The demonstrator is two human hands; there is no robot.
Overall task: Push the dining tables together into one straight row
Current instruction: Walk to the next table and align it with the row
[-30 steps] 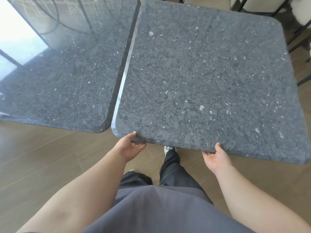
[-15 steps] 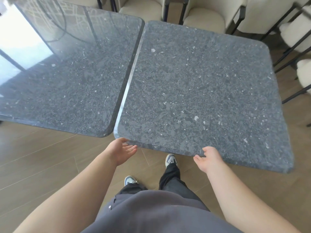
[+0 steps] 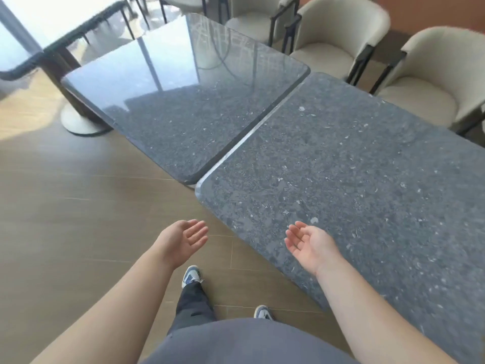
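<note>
Hands: left hand (image 3: 183, 239) and right hand (image 3: 309, 243) spread, palms up, empty.
Tables: near table (image 3: 354, 185) abuts far table (image 3: 189, 101) at 11 o'clock.
Room: cream chairs (image 3: 328, 46) at 1 o'clock; wood floor (image 3: 78, 219).

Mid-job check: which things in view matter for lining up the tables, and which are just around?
Part of the job:
near table
far table
left hand, open
right hand, open

Just around:
cream chairs
third table at top left

tables — 4 (image 3: 183, 101) | chairs — 4 (image 3: 333, 43) | hands — 2 (image 3: 183, 240) | shoes — 2 (image 3: 191, 275)
</note>
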